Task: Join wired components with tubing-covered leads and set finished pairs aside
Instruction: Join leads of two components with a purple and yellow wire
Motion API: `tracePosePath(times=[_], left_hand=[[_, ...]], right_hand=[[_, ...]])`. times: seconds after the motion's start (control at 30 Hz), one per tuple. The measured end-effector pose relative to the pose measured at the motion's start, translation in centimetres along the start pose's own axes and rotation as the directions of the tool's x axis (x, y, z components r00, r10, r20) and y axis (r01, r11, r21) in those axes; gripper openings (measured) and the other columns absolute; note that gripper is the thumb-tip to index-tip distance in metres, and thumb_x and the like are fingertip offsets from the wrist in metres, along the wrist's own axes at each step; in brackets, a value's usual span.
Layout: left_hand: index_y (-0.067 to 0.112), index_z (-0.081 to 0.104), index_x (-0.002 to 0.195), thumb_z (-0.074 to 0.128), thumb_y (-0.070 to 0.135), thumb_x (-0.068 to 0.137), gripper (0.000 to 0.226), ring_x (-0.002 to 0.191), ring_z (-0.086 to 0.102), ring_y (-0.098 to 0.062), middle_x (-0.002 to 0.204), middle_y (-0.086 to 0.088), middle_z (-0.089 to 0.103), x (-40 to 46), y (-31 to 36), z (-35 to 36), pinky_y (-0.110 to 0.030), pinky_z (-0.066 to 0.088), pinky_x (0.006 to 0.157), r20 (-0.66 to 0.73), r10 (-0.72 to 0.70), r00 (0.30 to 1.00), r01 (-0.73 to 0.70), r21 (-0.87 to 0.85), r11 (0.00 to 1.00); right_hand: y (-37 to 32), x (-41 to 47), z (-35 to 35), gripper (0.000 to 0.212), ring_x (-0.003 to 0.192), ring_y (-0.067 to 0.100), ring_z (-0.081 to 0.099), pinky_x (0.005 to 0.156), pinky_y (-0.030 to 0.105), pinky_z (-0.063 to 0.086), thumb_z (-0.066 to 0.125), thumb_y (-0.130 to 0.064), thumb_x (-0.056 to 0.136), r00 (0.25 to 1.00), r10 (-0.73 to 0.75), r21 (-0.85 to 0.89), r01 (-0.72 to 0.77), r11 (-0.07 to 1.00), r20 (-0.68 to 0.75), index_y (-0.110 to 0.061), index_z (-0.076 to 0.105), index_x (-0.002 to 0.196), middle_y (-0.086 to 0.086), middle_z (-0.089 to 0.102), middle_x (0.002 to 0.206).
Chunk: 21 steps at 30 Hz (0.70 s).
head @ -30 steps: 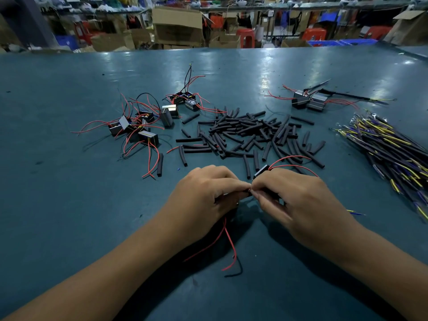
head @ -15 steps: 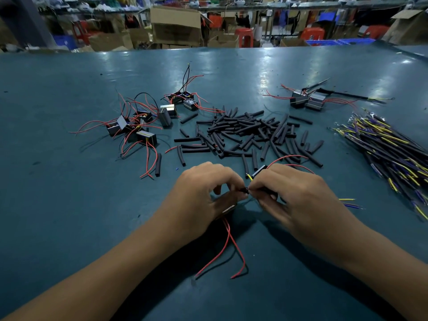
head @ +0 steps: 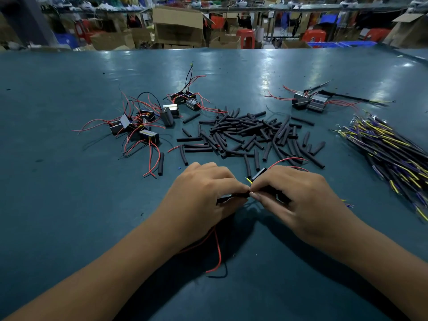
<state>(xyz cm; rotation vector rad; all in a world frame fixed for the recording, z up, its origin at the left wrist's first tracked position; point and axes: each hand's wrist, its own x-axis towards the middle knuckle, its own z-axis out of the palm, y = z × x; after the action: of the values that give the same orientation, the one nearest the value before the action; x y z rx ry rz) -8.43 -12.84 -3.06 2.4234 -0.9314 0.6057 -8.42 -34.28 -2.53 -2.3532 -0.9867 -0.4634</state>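
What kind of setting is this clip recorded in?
Likely a small electronics assembly workshop: a teal workbench strewn with black tubing pieces and wired components, with cardboard boxes stacked behind.

— What have you got in front of you?

— I see my left hand and right hand meeting fingertip to fingertip low over the green table, both pinching a black tube piece. A yellow wire tip pokes up between them; red leads trail from under my left palm.

— And beyond?

— A heap of black tubing pieces in the middle, loose wired components to the left, two more components far right, and a bundle of yellow and purple wires at the right edge.
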Motion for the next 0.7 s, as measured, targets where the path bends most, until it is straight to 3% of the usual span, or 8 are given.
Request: tracePosePath(times=[0.13,0.27,0.43,0.57,0.7], left_hand=[[0.024,0.079,0.100,0.064,0.033,0.091,0.019,0.074,0.061,-0.021,0.086,0.007,0.071,0.00,0.06,-0.07,-0.039,0.044,0.063,0.021,0.021,1.000,-0.022,0.060,0.998],[0.030,0.076,0.105,0.050,0.041,0.095,0.030,0.078,0.057,-0.019,0.089,0.007,0.066,-0.01,0.01,-0.16,-0.036,0.039,0.067,0.054,-0.009,0.998,0.005,0.075,0.997],[0.021,0.068,0.102,0.070,0.031,0.087,0.018,0.079,0.056,-0.018,0.087,0.008,0.064,0.04,0.18,-0.07,-0.041,0.046,0.070,0.034,-0.041,0.999,0.040,0.034,0.999],[0.020,0.070,0.097,0.068,0.029,0.088,0.013,0.081,0.059,-0.021,0.089,0.006,0.065,0.02,0.20,-0.17,-0.041,0.045,0.069,0.029,-0.014,0.999,0.013,0.028,1.000],[0.019,0.073,0.099,0.064,0.028,0.093,0.015,0.083,0.062,-0.024,0.092,0.003,0.068,-0.04,0.16,-0.28,-0.041,0.045,0.069,0.027,0.014,1.000,-0.015,0.028,0.999]], right_hand=[[0.18,-0.07,-0.23,0.007,0.076,0.011,0.063,0.069,0.027,0.048,0.069,-0.014,0.093,0.990,0.142,0.185,-0.143,0.972,0.022,-0.020,0.067,0.097,-0.010,0.067,0.082],[0.32,0.00,-0.21,0.013,0.080,0.014,0.066,0.073,0.029,0.051,0.069,-0.016,0.092,0.974,0.210,0.260,-0.225,0.939,0.082,-0.022,0.064,0.102,-0.009,0.069,0.084],[0.55,0.10,-0.19,0.015,0.080,0.018,0.067,0.075,0.043,0.053,0.070,-0.017,0.092,0.954,0.275,0.380,-0.300,0.875,0.120,-0.027,0.063,0.101,-0.003,0.070,0.087],[0.62,0.07,-0.04,0.013,0.082,0.020,0.068,0.078,0.050,0.054,0.066,-0.028,0.088,0.944,0.297,0.424,-0.330,0.843,0.144,-0.027,0.063,0.101,-0.001,0.071,0.089],[0.66,0.11,-0.03,0.017,0.084,0.020,0.068,0.080,0.050,0.054,0.066,-0.026,0.087,0.941,0.293,0.466,-0.337,0.818,0.166,-0.029,0.061,0.103,-0.003,0.071,0.091]])
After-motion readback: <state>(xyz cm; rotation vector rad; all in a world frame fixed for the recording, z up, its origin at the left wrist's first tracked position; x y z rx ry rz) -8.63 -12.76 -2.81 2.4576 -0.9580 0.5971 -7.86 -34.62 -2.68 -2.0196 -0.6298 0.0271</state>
